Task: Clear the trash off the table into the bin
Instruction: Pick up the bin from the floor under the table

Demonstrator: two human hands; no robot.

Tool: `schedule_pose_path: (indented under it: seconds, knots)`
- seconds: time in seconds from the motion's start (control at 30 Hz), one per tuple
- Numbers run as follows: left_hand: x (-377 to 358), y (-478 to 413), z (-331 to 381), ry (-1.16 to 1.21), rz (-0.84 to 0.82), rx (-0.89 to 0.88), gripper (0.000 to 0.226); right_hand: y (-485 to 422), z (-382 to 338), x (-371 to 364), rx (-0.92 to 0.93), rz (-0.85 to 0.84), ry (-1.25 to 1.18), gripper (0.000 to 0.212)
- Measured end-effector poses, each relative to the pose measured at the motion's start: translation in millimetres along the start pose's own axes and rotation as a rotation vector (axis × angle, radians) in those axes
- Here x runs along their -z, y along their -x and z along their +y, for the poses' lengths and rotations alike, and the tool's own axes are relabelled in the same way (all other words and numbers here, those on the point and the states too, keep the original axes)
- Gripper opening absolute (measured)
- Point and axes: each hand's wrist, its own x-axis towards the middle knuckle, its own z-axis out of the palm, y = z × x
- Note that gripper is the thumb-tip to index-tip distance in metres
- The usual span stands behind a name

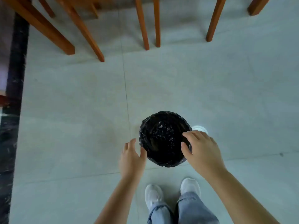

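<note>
Bin [163,139], lined with a black bag, stands on the tiled floor [72,110] in the lower centre of the frame, just ahead of your two white shoes [153,195]. Wooden legs [53,34], of chairs or of the desk, cross the top of the frame; the desk top itself is out of view, and so is any trash.

Your left hand [131,157] sits at the bin's lower-left rim, fingers spread and slack, thumb at or just off the liner; holding nothing. Your right hand [200,147] reaches over the right rim, fingers curled loosely, touching or nearly touching the liner; I cannot tell whether it pinches the plastic. A white object [199,128] shows behind the right hand, mostly hidden; could be a third shoe or a cup.

Judgement: you are about to take the bin by both sides, probably to carry it toward the desk.

Notes for doing it well:
- Grip the rigid rim through the liner, not the loose plastic alone; the bag may slip off.
- Lift evenly with both hands, keeping the mouth level.
- Watch the wooden legs when moving forward.
</note>
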Motion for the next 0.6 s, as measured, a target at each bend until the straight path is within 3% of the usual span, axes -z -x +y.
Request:
schedule_pose_path:
  seconds: [0.23, 0.47, 0.6]
  knots:
    - [-93.5, -21.3, -54.3, 0.198, -0.026, 0.207, 0.054, -14.9, 36.2, -77.7, 0.011, -0.045, -0.038, 0.025]
    - [-137.8, -37.9, -69.4, 0.469, 0.052, 0.393, 0.020, -24.1, 44.9, -115.3, 0.052, -0.069, -0.062, 0.027]
    - [-145.5, -41.8, -69.0, 0.629, 0.052, 0.465, 0.017, -28.1, 45.9, -122.7, 0.044, -0.068, -0.070, 0.028]
